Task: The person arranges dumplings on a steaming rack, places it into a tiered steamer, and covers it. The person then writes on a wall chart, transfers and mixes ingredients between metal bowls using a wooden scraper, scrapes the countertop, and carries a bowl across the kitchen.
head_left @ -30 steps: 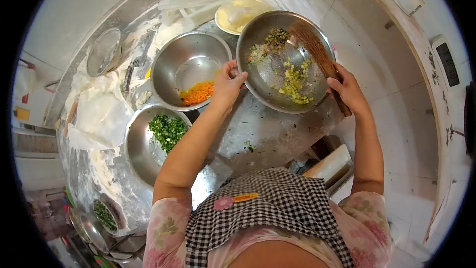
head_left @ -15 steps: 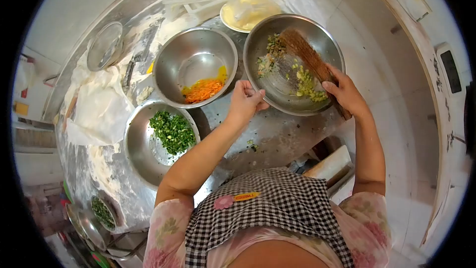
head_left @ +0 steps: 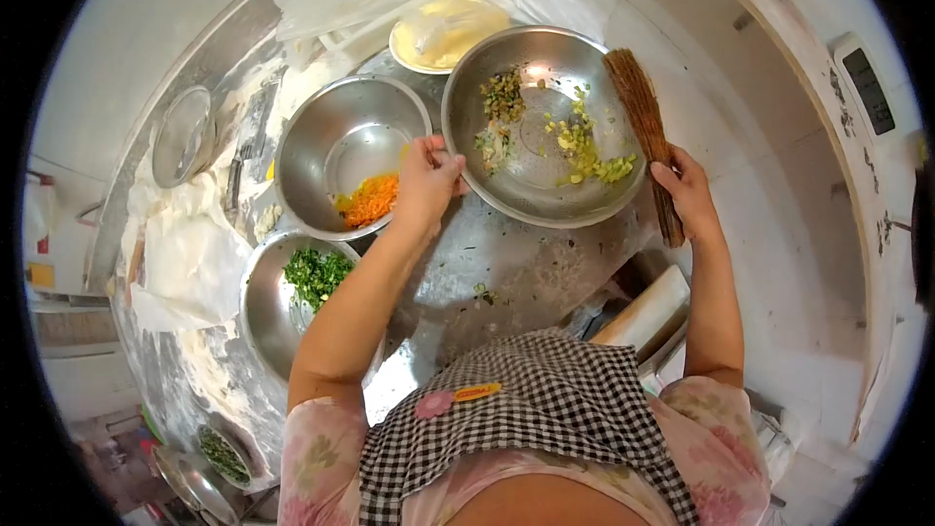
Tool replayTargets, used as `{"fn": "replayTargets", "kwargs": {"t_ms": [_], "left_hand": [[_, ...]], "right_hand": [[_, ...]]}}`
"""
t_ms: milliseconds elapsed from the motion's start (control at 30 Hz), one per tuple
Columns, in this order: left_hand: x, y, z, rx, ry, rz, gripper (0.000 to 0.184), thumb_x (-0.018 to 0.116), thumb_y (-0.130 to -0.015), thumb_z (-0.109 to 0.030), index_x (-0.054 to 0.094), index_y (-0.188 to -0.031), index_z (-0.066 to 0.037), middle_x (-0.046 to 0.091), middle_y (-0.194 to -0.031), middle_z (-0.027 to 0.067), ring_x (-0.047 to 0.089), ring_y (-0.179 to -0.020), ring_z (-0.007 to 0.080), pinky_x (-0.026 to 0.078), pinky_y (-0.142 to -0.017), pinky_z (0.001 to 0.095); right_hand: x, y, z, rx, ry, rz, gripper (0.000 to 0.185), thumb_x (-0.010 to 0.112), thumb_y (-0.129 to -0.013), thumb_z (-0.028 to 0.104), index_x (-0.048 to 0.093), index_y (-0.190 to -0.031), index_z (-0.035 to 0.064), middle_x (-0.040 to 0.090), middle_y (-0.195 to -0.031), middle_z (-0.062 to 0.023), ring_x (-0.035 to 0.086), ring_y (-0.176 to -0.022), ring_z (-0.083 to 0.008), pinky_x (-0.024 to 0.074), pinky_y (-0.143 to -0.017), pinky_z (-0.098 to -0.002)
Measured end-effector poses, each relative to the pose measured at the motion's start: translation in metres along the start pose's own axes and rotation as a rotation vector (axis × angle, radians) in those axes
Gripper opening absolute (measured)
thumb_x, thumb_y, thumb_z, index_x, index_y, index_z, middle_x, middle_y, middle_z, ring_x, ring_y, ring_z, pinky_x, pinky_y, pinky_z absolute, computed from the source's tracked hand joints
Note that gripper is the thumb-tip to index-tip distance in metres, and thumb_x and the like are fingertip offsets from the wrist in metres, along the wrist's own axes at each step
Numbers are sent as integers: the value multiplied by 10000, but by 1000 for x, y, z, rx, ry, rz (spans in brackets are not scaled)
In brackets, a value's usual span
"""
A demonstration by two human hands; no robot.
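My left hand pinches the left rim of a large steel mixing bowl. Chopped pale-green bits and a darker chopped mix stick to the inside of that bowl. In my right hand is a brown bristle whisk brush, held by its narrow handle end. The brush stands along the bowl's right rim, bristles pointing away from me. Whether it touches the rim I cannot tell. Just left of my left hand, a second steel bowl contains shredded orange carrot.
A third steel bowl has chopped greens. Behind the mixing bowl sits a dish of something yellow under plastic. Flour and a white sheet cover the table's left side. A scale is at far right.
The brush has come out of the mixing bowl to its right side and turned more upright. My left hand stays on the rim. The whole view has shifted somewhat.
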State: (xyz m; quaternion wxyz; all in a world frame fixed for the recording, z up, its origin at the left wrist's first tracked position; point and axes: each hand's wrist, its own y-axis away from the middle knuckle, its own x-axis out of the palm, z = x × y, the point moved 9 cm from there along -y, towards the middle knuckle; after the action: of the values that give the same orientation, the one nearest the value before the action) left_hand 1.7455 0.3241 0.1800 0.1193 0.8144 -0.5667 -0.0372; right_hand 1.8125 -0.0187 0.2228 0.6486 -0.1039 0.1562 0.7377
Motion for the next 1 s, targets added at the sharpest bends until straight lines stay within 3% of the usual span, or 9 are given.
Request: {"fn": "replayTargets", "kwargs": {"t_ms": [200, 233, 333, 433, 533, 633, 733, 900, 1000], "left_hand": [[31, 39, 53, -233, 114, 189, 281, 554, -800, 25, 354, -990, -31, 526, -853, 93, 572, -630, 143, 519, -535, 247], [31, 37, 57, -253, 115, 191, 324, 560, -795, 15, 372, -1058, -8, 540, -891, 109, 592, -658, 145, 518, -530, 240], [10, 11, 19, -1, -175, 139, 405, 588, -789, -45, 397, -1138, 30, 548, -955, 137, 609, -664, 192, 518, -562, 294], [-4, -17, -44, 621, -768, -96, 431, 624, -750, -114, 484, -1127, 42, 584, -910, 170, 615, -690, 271, 497, -639, 355], [0, -51, -66, 404, -694, 3, 319, 629, -706, -140, 572, -970, 30, 599, -820, 198, 592, -743, 340, 463, -719, 392], [6, -73, -82, 527, -943, -125, 197, 612, -686, -129, 600, -827, 8, 608, -753, 204, 588, -780, 344, 460, -716, 395], [9, -82, -85, 546, -993, -152, 143, 593, -681, -114, 591, -767, 0, 615, -769, 210, 598, -772, 355, 462, -723, 412], [13, -92, -86, 387, -1132, -114, 189, 583, -623, -114, 637, -770, -8, 620, -799, 230, 606, -800, 358, 469, -746, 405], [12, -101, -82, 303, -1175, -93, 223, 588, -605, -140, 654, -772, -8, 625, -816, 230, 612, -811, 346, 472, -758, 392]], "right_hand": [[7, -48, 26, -234, 228, 68, 405, 612, -806, 132, 491, -1154, -37, 592, -988, -108, 537, -892, -176, 414, -822, -283], [7, -57, 29, -255, 225, 95, 405, 612, -806, 121, 489, -1157, -39, 592, -994, -111, 537, -898, -175, 413, -828, -286], [9, -67, 41, -285, 310, 120, 400, 608, -809, 84, 481, -1166, -41, 586, -1011, -107, 534, -915, -166, 412, -836, -279], [9, -74, 41, -305, 294, 145, 412, 618, -801, 80, 478, -1171, -38, 584, -1021, -111, 534, -923, -171, 410, -842, -279], [9, -74, 42, -328, 294, 134, 435, 629, -788, 76, 473, -1179, -34, 583, -1032, -120, 536, -941, -180, 406, -858, -285], [10, -71, 46, -344, 315, 105, 454, 634, -777, 66, 468, -1189, -29, 584, -1043, -128, 538, -959, -183, 399, -874, -286], [11, -69, 48, -333, 318, 104, 463, 631, -772, 61, 466, -1196, -25, 582, -1057, -132, 538, -971, -182, 395, -883, -286], [12, -68, 52, -397, 330, 95, 434, 612, -783, 72, 469, -1178, -38, 573, -1020, -103, 516, -937, -163, 401, -860, -279], [10, -68, 51, -372, 352, 66, 463, 609, -773, 52, 464, -1205, -23, 580, -1072, -136, 540, -979, -180, 397, -882, -290]]}}
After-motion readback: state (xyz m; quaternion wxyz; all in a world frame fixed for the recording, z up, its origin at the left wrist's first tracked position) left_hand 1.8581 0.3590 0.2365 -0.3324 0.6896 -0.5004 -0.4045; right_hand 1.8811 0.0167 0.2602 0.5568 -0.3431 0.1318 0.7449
